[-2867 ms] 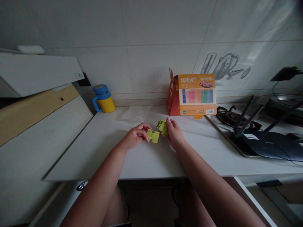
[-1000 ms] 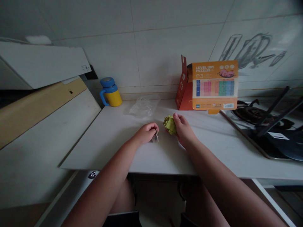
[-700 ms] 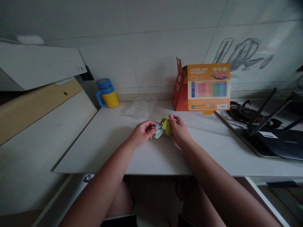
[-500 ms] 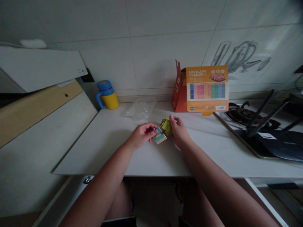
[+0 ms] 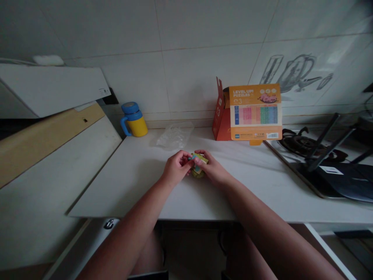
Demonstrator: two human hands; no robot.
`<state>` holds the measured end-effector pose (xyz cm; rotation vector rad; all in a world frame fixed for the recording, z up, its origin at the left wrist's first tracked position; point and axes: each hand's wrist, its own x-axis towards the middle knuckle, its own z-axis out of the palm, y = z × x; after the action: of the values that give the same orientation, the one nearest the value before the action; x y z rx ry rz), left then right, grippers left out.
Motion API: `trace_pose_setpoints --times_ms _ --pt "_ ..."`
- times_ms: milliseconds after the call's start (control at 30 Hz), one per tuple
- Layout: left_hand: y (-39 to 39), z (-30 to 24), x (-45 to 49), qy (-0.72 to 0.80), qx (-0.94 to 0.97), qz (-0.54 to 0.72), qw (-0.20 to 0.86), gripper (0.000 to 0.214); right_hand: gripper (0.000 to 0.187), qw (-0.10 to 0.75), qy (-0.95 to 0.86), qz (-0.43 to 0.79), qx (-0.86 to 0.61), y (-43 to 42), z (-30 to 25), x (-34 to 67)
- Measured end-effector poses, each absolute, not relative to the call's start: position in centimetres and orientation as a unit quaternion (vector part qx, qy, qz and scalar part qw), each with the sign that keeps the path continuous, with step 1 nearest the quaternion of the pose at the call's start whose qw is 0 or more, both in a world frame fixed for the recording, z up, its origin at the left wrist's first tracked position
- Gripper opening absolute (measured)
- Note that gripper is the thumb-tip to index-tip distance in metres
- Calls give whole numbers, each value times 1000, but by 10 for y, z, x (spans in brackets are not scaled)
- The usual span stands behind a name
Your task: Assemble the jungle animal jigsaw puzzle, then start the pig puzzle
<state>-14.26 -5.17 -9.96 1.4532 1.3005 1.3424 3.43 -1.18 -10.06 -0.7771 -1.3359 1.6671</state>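
Above the middle of the white countertop (image 5: pixel 140 186), my two hands meet. Pinched between the thumb and fingers of my left hand (image 5: pixel 175 167) is a teal and cream puzzle piece (image 5: pixel 197 168), partly covered by fingers. My right hand (image 5: pixel 215 169) is closed around a bundle of yellow-green puzzle pieces (image 5: pixel 198 175), its thumb lying over the teal piece too. The teal piece rests on top of the green ones. Fingers hide how many pieces there are and whether any interlock.
Behind my hands lies a crumpled clear plastic bag (image 5: pixel 175 135). An open orange puzzle box (image 5: pixel 256 112) stands against the tiled wall. To the left are a blue and yellow mug (image 5: pixel 137 126) and a white box (image 5: pixel 55 89). A gas stove (image 5: pixel 309 146) and black router (image 5: pixel 344 175) sit right.
My right hand has moved left with the green pieces, bringing them under the teal piece, and its thumb now presses on that piece. My left hand keeps its grip. The view has shifted slightly.
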Motion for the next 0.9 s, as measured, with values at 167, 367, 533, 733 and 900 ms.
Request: trace_pose_setpoints --times_ms 167,367,533,733,900 --pt "-50 -102 -147 514 564 545 349 37 67 407 -510 698 -295 -13 -98 35" --pt "-31 -82 -161 567 733 371 50 18 72 499 -443 645 -372 2 -101 41" --pt "-2 -64 -181 700 695 157 -51 31 73 505 -428 644 -383 2 -100 44" --pt "8 -44 -214 774 610 157 -70 33 67 514 -434 633 -384 5 -106 47" --pt "-33 -26 -175 716 663 218 -32 21 65 525 -470 592 -392 9 -110 47"
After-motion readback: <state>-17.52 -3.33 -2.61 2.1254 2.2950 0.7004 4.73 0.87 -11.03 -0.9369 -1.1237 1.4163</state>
